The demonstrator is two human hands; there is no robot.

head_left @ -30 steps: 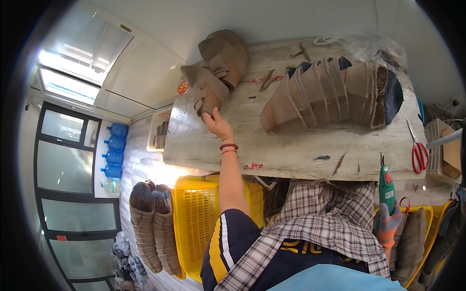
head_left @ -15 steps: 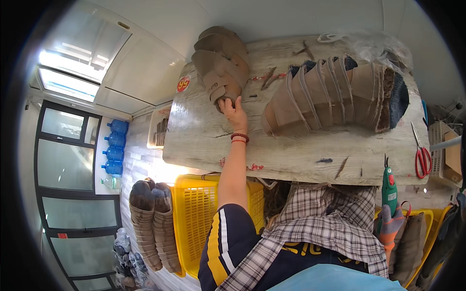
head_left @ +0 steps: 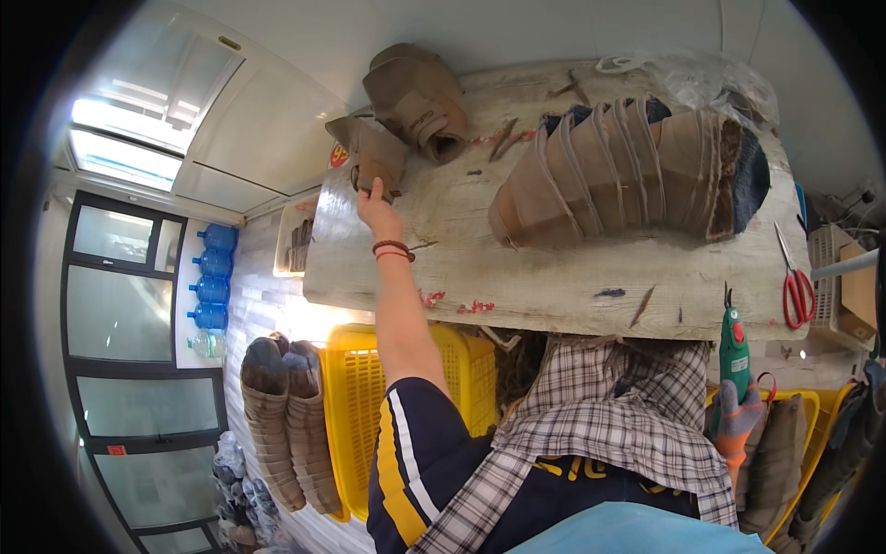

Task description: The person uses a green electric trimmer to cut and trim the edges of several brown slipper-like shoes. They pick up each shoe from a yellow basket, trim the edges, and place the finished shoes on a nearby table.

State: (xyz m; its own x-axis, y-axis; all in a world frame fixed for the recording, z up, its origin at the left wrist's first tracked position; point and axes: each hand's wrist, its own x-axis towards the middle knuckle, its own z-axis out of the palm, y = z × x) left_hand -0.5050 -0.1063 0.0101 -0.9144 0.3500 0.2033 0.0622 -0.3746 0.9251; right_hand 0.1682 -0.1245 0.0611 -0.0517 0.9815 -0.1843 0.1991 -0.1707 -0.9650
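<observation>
My left hand (head_left: pixel 378 210), bare and with red bracelets at its wrist, pinches the near end of a brown shoe upper (head_left: pixel 380 152) at the table's far left. Right beside that piece stands a small pile of similar brown uppers (head_left: pixel 415 88). My right hand (head_left: pixel 739 417), in a grey and orange glove, is wrapped round a green handheld cutter (head_left: pixel 735 351) with a red button and a short dark blade pointing up. This cutter is at the table's front right edge. A long row of nested brown uppers (head_left: pixel 618 180) with dark lining lies across the table's right half.
Red-handled scissors (head_left: pixel 797 294) lie at the right end of the worn wooden table (head_left: pixel 535 286). Clear plastic wrap (head_left: pixel 706 83) sits at the back right. A yellow basket (head_left: pixel 355 369) stands below the table, with stacked uppers (head_left: pixel 309 429) left of it. Blue water bottles (head_left: pixel 215 263) line the wall.
My left hand has drawn one upper away from the pile, to the left. The pile stays behind. My right hand keeps its hold on the cutter.
</observation>
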